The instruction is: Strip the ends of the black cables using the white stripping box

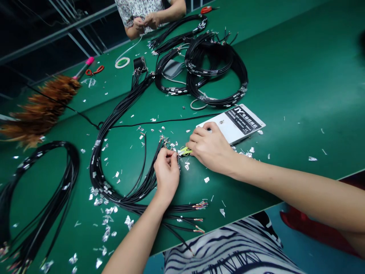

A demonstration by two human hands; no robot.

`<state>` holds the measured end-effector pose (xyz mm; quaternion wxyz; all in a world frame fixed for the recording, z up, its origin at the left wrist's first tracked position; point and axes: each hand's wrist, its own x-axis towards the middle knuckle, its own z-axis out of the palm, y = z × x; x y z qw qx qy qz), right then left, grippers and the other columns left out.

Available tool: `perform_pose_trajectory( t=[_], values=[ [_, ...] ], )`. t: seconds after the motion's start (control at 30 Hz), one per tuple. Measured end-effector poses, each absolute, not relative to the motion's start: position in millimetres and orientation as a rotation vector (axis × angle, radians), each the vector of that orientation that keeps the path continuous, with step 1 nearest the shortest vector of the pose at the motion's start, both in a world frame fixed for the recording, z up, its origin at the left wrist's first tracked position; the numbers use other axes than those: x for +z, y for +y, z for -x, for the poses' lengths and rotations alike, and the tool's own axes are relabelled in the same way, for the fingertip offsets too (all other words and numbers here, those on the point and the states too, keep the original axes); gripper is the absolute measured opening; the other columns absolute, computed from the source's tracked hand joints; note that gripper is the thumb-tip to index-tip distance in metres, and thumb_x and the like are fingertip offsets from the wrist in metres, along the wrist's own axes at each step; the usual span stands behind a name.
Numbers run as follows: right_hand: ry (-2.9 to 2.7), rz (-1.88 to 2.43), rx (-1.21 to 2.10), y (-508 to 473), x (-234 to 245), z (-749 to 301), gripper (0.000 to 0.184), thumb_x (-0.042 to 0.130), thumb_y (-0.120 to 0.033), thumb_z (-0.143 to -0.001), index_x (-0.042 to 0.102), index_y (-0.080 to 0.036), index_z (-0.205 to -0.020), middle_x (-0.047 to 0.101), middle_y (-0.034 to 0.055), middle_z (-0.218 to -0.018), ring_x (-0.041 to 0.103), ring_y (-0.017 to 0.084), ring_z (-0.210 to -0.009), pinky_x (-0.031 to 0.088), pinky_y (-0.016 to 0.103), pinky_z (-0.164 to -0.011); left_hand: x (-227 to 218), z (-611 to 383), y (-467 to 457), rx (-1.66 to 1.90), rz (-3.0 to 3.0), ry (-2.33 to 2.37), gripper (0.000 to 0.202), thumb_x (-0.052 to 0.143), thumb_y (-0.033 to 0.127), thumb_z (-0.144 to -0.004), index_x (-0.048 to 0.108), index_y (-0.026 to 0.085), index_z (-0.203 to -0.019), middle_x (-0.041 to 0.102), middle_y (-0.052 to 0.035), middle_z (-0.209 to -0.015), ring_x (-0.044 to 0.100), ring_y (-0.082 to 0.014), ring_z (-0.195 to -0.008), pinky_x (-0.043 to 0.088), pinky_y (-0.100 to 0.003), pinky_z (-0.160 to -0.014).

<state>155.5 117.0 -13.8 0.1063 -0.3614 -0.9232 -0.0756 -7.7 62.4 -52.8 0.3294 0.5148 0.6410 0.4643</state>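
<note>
My left hand (167, 171) pinches the stripped end of a black cable (155, 160) between thumb and fingers. That cable belongs to a looped bundle of black cables (114, 190) lying on the green table (285, 76). My right hand (212, 146) is closed around a small yellow-green tool (184, 151), whose tip meets the cable end at my left fingertips. Silver foil scraps (107, 228) lie scattered around both hands. More stripped cable ends (199, 205) fan out near the table's front edge.
A white box with a black label (236, 123) lies just behind my right hand. Coiled cable bundles (213, 72) sit farther back, another (42, 198) at left. A feather duster (42, 106), red scissors (95, 70) and tape roll (122, 62) lie back left. Another person's hands (145, 21) work opposite.
</note>
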Motion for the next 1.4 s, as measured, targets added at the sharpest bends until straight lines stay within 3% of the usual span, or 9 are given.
perform_pose_trajectory(
  t=[0.23, 0.33, 0.5, 0.7, 0.87, 1.07, 1.23, 1.3, 1.4],
  values=[
    [-2.736, 1.099, -0.216, 113.9, -10.6, -150.6, 0.012, 0.06, -0.01, -0.088, 0.068, -0.017, -0.081, 0.068, 0.0081, -0.083, 0.052, 0.027, -0.092, 0.027, 0.043, -0.084, -52.1, 7.0, 61.8, 1.217, -1.34, 1.688, 0.015, 0.056, 0.028, -0.086, 0.049, 0.021, -0.075, 0.049, 0.0042, -0.063, 0.047, -0.0113, -0.05, 0.033, -0.022, -0.047],
    [-2.721, 1.089, -0.12, 112.1, -6.9, -155.7, 0.003, 0.066, -0.016, -0.087, 0.069, -0.016, -0.087, 0.071, 0.009, -0.088, 0.055, 0.028, -0.096, 0.028, 0.044, -0.087, -51.8, 6.8, 61.4, 1.225, -1.334, 1.684, 0.015, 0.056, 0.03, -0.085, 0.05, 0.021, -0.075, 0.05, 0.0041, -0.063, 0.048, -0.0114, -0.052, 0.034, -0.022, -0.048],
    [-2.313, 1.123, -0.007, 93.0, -4.0, -195.0, 0.016, 0.056, -0.018, -0.095, 0.066, -0.02, -0.107, 0.073, 0.0056, -0.109, 0.061, 0.026, -0.105, 0.033, 0.042, -0.091, -51.0, 6.9, 61.5, 1.251, -1.297, 1.663, 0.016, 0.059, 0.031, -0.083, 0.051, 0.021, -0.074, 0.049, 0.0047, -0.06, 0.048, -0.011, -0.05, 0.034, -0.021, -0.046],
    [-2.116, 1.152, -0.077, 63.0, -23.7, -227.4, 0.017, 0.053, -0.006, -0.091, 0.058, -0.022, -0.09, 0.073, 0.0045, -0.114, 0.063, 0.026, -0.11, 0.038, 0.04, -0.089, -49.9, 8.9, 62.5, 1.258, -1.261, 1.634, 0.016, 0.062, 0.03, -0.08, 0.052, 0.02, -0.073, 0.05, 0.0045, -0.058, 0.046, -0.0102, -0.047, 0.031, -0.02, -0.044],
    [-2.143, 1.174, -0.202, 61.3, -34.5, -225.8, 0.019, 0.056, -0.004, -0.088, 0.057, -0.023, -0.089, 0.074, 0.0003, -0.112, 0.064, 0.025, -0.105, 0.035, 0.041, -0.089, -50.9, 13.2, 59.7, 1.252, -1.262, 1.661, 0.015, 0.062, 0.03, -0.08, 0.053, 0.02, -0.073, 0.051, 0.004, -0.06, 0.046, -0.0102, -0.049, 0.031, -0.02, -0.045],
    [-2.125, 1.151, -0.158, 64.3, -32.5, -227.7, 0.017, 0.057, -0.005, -0.089, 0.057, -0.022, -0.089, 0.075, 0.002, -0.11, 0.063, 0.027, -0.104, 0.037, 0.043, -0.09, -48.1, 23.5, 53.0, 1.251, -1.247, 1.673, 0.018, 0.061, 0.033, -0.08, 0.052, 0.019, -0.074, 0.047, 0.0051, -0.057, 0.043, -0.0094, -0.047, 0.03, -0.019, -0.043],
    [-2.081, 1.028, 0.061, 45.3, -27.4, -213.5, 0.015, 0.055, -0.006, -0.092, 0.06, -0.02, -0.098, 0.073, 0.0072, -0.11, 0.06, 0.026, -0.11, 0.039, 0.043, -0.092, -33.8, 25.5, 36.5, 1.233, -1.24, 1.618, 0.017, 0.057, 0.034, -0.085, 0.052, 0.019, -0.079, 0.046, 0.0062, -0.054, 0.042, -0.0089, -0.046, 0.032, -0.018, -0.043],
    [-2.121, 0.925, 0.277, 30.0, -29.0, -202.9, 0.013, 0.054, -0.009, -0.094, 0.06, -0.019, -0.101, 0.072, 0.0068, -0.108, 0.062, 0.022, -0.104, 0.039, 0.04, -0.092, -30.7, 26.3, 28.5, 1.263, -1.289, 1.58, 0.012, 0.059, 0.029, -0.085, 0.052, 0.019, -0.086, 0.054, 0.0029, -0.066, 0.052, -0.0096, -0.055, 0.041, -0.018, -0.05],
    [-2.223, 0.751, 0.695, 6.8, -35.8, -187.6, 0.012, 0.053, -0.026, -0.099, 0.06, -0.017, -0.102, 0.069, 0.0072, -0.103, 0.062, 0.02, -0.095, 0.043, 0.035, -0.083, -33.1, 34.8, 18.9, 1.288, -1.557, 1.566, 0.017, 0.058, 0.018, -0.087, 0.048, 0.021, -0.1, 0.058, -0.003, -0.091, 0.062, -0.0135, -0.081, 0.051, -0.024, -0.071]
  ],
)
